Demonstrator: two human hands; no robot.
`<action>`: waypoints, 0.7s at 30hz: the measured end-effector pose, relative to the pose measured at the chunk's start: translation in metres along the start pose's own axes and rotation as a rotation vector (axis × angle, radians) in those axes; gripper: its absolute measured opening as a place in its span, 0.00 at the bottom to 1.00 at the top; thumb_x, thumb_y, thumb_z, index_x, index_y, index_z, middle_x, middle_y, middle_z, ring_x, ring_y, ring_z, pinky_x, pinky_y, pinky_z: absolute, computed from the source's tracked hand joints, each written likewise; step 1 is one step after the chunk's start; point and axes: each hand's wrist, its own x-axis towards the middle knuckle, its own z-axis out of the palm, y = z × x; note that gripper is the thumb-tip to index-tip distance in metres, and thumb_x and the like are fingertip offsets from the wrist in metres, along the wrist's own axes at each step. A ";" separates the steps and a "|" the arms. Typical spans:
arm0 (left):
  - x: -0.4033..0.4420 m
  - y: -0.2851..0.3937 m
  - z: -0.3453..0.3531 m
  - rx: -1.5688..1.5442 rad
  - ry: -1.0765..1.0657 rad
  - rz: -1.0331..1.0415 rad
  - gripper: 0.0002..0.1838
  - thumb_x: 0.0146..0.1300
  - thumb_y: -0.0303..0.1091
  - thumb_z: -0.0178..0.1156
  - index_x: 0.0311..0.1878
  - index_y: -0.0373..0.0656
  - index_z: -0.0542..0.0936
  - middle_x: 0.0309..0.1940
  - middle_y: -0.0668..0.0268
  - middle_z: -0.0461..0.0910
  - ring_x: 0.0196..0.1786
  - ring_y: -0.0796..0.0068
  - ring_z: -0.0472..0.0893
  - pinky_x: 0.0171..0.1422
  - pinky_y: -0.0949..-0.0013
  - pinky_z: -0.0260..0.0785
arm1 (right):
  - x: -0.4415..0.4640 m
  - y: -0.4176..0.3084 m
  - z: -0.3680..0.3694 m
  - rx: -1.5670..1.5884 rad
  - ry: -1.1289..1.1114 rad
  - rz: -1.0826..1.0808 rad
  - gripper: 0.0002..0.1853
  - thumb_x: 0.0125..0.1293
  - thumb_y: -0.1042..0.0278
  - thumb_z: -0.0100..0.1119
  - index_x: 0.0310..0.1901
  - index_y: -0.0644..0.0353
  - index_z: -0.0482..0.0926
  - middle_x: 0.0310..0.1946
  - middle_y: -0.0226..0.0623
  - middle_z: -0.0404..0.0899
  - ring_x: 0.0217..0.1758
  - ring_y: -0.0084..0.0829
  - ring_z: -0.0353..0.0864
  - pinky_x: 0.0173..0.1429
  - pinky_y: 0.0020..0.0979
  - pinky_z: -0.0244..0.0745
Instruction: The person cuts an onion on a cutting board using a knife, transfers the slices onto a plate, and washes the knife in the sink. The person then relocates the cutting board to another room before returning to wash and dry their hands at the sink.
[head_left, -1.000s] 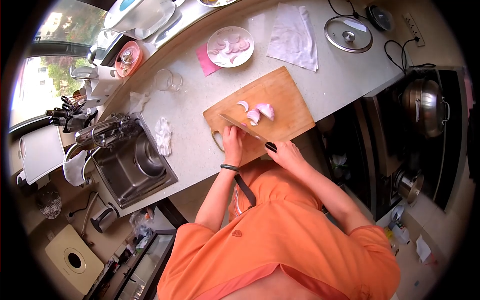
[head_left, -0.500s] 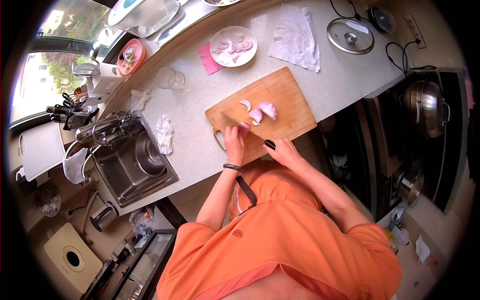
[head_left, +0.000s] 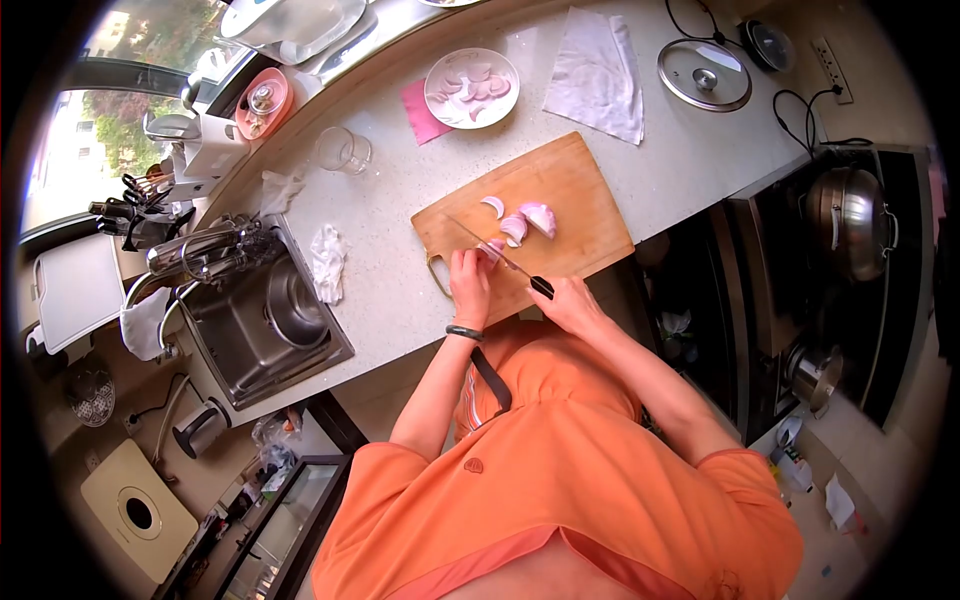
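Note:
My right hand (head_left: 573,304) is closed around the black handle of a knife (head_left: 487,246), whose blade slants up and left over the wooden cutting board (head_left: 585,200). The fingers of my left hand (head_left: 470,283) press a purple onion piece (head_left: 491,252) against the board, close beside the blade. Beyond the blade lie a thin onion slice (head_left: 493,206) and larger onion pieces (head_left: 538,218). Sliced onion fills part of a white plate (head_left: 473,119), which rests partly on a pink cloth (head_left: 424,113) behind the board.
At left is the sink (head_left: 237,345) with a metal bowl (head_left: 296,303); a crumpled white cloth (head_left: 327,264) and a clear glass (head_left: 343,151) are near it. A white cloth (head_left: 597,80) and glass lid (head_left: 704,76) lie behind. A pot (head_left: 848,222) stands right.
The knife blade has shifted and tilted slightly beside the onion piece under my left fingers. The view has moved a little; both hands keep their hold.

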 end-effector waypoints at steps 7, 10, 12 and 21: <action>-0.004 -0.001 -0.001 -0.013 0.012 0.015 0.05 0.60 0.20 0.59 0.39 0.37 0.77 0.38 0.52 0.73 0.41 0.48 0.76 0.44 0.53 0.71 | 0.003 0.003 0.018 -0.103 0.020 -0.014 0.15 0.64 0.55 0.61 0.34 0.61 0.81 0.29 0.55 0.79 0.36 0.58 0.79 0.38 0.49 0.76; -0.005 -0.008 -0.001 0.007 -0.007 0.015 0.05 0.58 0.19 0.58 0.39 0.36 0.76 0.39 0.52 0.73 0.42 0.48 0.76 0.45 0.53 0.70 | 0.011 0.011 0.022 -0.050 0.037 -0.047 0.14 0.65 0.57 0.61 0.34 0.62 0.81 0.29 0.55 0.79 0.37 0.59 0.78 0.37 0.49 0.75; -0.007 -0.011 0.000 -0.006 -0.006 0.013 0.05 0.58 0.19 0.58 0.39 0.35 0.76 0.39 0.51 0.73 0.42 0.47 0.76 0.45 0.53 0.70 | 0.007 0.009 0.018 -0.006 0.032 -0.058 0.14 0.65 0.57 0.62 0.35 0.62 0.81 0.29 0.54 0.79 0.37 0.58 0.79 0.38 0.49 0.75; -0.009 -0.008 -0.003 -0.025 0.015 -0.005 0.07 0.58 0.18 0.56 0.40 0.35 0.77 0.40 0.51 0.74 0.43 0.47 0.76 0.47 0.54 0.71 | 0.010 0.002 0.031 -0.143 0.024 0.019 0.18 0.63 0.52 0.63 0.36 0.63 0.84 0.29 0.56 0.81 0.36 0.58 0.81 0.39 0.50 0.78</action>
